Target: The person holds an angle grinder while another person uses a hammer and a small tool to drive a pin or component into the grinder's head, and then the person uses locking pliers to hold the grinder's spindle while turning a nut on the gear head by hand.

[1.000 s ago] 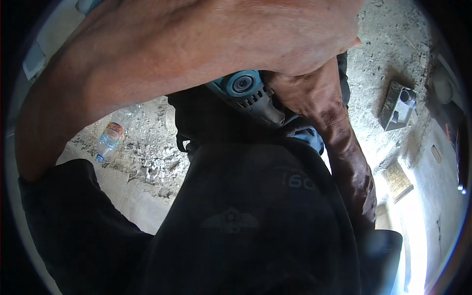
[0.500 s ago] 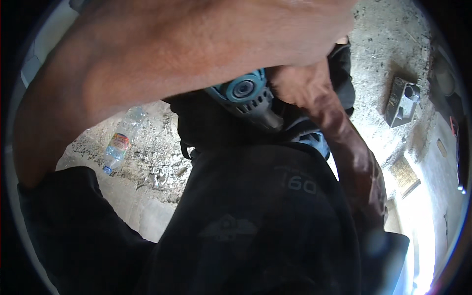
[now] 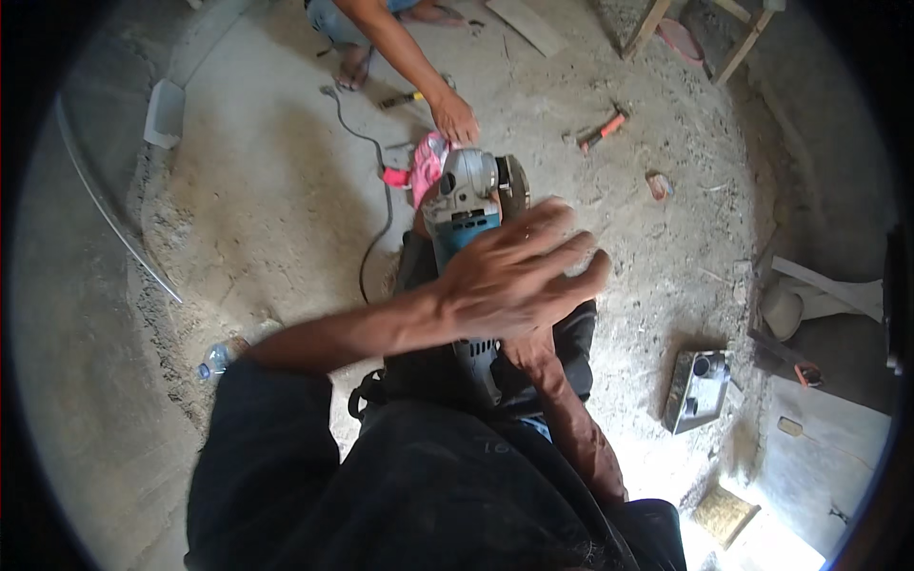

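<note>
An angle grinder (image 3: 465, 224) with a teal body, grey metal gear head and a disc (image 3: 515, 184) on its right side points away from me over my lap. My left hand (image 3: 524, 271) reaches across the top of it, fingers spread and bent, with nothing seen in them. Beneath it, my right hand (image 3: 529, 348) is closed on the grinder's body; its fingers are mostly hidden behind the left hand. Just past the gear head, another person's hand (image 3: 457, 120) touches or hovers by a pink cloth or bag (image 3: 428, 164); contact is unclear.
A dark cord (image 3: 388, 205) runs along the floor at left. A hammer (image 3: 405, 99) and a red-handled tool (image 3: 604, 131) lie ahead. At right stands a metal box (image 3: 698, 388); a plastic bottle (image 3: 217, 360) lies left. Wooden legs (image 3: 647, 29) stand at the far right.
My left forearm, which filled the upper view, has dropped lower, with the hand now over the grinder. The view has tilted up, bringing the grinder's head and the other person into sight.
</note>
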Demonstrator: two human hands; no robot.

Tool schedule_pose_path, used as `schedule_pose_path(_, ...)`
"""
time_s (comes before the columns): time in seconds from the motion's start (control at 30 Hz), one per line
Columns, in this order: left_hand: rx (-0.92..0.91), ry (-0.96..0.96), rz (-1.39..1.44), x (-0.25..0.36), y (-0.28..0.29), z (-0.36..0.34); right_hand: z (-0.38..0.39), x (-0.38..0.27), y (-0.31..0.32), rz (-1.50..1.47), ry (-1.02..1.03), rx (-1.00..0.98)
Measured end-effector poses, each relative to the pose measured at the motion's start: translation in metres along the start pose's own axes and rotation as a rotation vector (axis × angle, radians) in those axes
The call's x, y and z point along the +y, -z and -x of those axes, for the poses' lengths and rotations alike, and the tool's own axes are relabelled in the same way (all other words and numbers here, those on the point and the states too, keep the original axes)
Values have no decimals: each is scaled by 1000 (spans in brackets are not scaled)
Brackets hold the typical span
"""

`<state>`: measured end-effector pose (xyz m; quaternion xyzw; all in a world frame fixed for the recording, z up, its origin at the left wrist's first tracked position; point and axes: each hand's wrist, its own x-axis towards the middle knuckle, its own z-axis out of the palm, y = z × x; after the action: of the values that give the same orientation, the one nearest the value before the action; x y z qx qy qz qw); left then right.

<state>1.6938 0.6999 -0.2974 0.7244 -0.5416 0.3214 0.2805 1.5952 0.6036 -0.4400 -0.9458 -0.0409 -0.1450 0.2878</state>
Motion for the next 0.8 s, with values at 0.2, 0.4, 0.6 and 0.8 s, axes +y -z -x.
schedule_pose_path(0.2,66,1089,81,11,47,47,-28,-33,51,-645,-650,-181)
schedule_pose_path(0.4,189,1049,155,19,13,55,-36,-46,63,-528,-680,-216)
schedule_pose_path(0.6,212,1044,193,13,12,42,-40,-55,84,-499,-719,-270)
schedule_pose_path(0.8,162,1239,479,-13,25,44,-37,-53,98,-365,-547,-337)
